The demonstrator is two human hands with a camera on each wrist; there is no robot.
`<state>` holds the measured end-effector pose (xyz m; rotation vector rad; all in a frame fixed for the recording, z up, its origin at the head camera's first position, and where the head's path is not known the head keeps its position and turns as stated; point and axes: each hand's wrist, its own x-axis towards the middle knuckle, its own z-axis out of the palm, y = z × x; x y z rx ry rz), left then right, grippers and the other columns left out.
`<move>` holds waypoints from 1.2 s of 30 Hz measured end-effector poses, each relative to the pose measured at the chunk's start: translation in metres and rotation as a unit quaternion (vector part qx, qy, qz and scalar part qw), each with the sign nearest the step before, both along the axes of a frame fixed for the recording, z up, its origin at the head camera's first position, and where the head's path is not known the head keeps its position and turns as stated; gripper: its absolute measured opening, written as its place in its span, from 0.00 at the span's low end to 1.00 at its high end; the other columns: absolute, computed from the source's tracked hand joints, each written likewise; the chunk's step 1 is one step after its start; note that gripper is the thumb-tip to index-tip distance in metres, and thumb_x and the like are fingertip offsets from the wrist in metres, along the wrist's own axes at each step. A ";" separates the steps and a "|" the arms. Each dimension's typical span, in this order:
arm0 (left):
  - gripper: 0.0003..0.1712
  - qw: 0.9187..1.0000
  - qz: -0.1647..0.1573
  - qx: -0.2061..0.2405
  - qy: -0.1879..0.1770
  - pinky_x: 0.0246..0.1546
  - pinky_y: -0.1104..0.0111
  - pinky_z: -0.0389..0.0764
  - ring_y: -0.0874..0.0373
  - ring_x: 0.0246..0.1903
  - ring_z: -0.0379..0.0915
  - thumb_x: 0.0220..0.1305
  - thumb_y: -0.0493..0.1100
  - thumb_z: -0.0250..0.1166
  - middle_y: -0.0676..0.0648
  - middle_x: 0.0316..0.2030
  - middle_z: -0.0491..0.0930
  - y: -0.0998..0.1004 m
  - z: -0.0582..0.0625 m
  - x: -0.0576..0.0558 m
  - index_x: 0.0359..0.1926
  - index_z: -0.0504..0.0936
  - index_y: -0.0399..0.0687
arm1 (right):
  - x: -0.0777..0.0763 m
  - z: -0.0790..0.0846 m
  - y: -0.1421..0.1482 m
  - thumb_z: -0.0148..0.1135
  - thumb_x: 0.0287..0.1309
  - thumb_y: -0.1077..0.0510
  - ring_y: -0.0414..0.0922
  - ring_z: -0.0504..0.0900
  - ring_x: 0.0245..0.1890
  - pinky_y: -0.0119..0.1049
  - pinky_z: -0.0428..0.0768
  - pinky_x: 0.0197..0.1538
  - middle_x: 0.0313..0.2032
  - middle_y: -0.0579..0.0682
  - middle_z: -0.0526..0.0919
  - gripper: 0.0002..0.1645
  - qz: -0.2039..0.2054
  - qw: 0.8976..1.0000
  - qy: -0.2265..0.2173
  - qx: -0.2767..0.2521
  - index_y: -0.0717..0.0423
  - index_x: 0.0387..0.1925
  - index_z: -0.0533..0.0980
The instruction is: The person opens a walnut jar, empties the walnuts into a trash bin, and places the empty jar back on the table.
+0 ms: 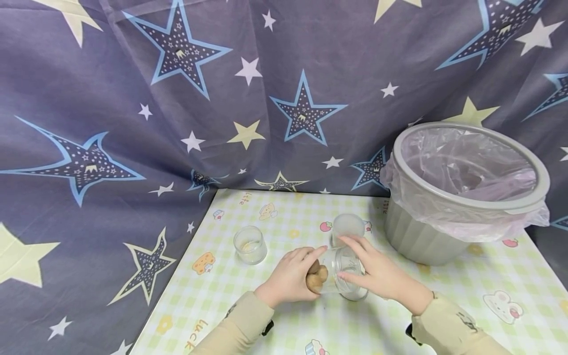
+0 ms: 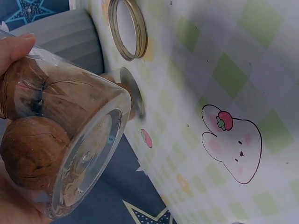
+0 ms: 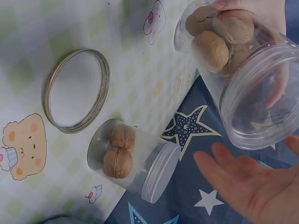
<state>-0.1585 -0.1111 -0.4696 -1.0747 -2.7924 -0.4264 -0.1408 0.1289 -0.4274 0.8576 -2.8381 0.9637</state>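
My left hand [image 1: 290, 276] grips a clear jar [image 1: 330, 281] near its base, tipped on its side with its mouth to the right. Several walnuts [image 3: 215, 49] lie inside, towards the base. My right hand [image 1: 381, 273] is at the jar's mouth with fingers spread; in the right wrist view the right hand [image 3: 254, 189] looks unclosed, and contact with the rim is unclear. A round lid with a metallic rim [image 3: 105, 79] lies on the table below. Behind stands a second jar [image 1: 348, 226], with a pale lid [image 3: 161, 172] on and walnuts [image 3: 117, 162] inside.
A small clear container [image 1: 250, 246] stands on the left of the checkered table cover [image 1: 275, 231]. At the right is a large grey bin [image 1: 408, 236] lined with a translucent pink bag [image 1: 443, 217]. A star-patterned curtain [image 1: 213, 113] hangs behind the table.
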 end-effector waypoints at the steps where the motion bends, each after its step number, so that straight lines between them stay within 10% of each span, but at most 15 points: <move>1: 0.61 1.000 0.001 -0.001 0.000 0.58 0.58 0.74 0.52 0.55 0.72 0.34 0.56 0.78 0.47 0.54 0.73 0.000 0.000 0.000 0.70 0.58 0.54 | 0.000 0.000 0.000 0.60 0.58 0.40 0.54 0.80 0.44 0.51 0.81 0.44 0.60 0.59 0.69 0.42 -0.003 1.000 -0.010 0.004 0.51 0.69 0.58; 9: 0.61 1.000 -0.002 -0.003 0.004 0.58 0.58 0.74 0.52 0.55 0.72 0.34 0.57 0.78 0.46 0.54 0.73 0.000 -0.001 0.000 0.70 0.58 0.55 | 0.003 0.000 -0.002 0.62 0.55 0.37 0.58 0.80 0.46 0.54 0.80 0.44 0.58 0.60 0.71 0.42 -0.010 0.999 -0.035 0.023 0.50 0.66 0.61; 24: 0.61 1.000 0.002 0.005 -0.004 0.57 0.58 0.74 0.52 0.54 0.72 0.34 0.57 0.78 0.46 0.55 0.73 -0.006 -0.006 0.001 0.70 0.58 0.55 | 0.001 -0.003 -0.001 0.70 0.46 0.40 0.45 0.80 0.39 0.38 0.82 0.35 0.52 0.53 0.73 0.44 0.038 0.996 0.067 0.036 0.53 0.62 0.67; 36: 0.61 0.999 -0.016 0.037 -0.018 0.54 0.61 0.76 0.54 0.51 0.74 0.33 0.56 0.79 0.48 0.53 0.74 -0.010 -0.007 0.001 0.69 0.59 0.53 | -0.001 -0.002 0.000 0.75 0.39 0.45 0.51 0.78 0.50 0.45 0.82 0.44 0.58 0.54 0.70 0.46 0.093 0.989 0.109 0.032 0.48 0.61 0.67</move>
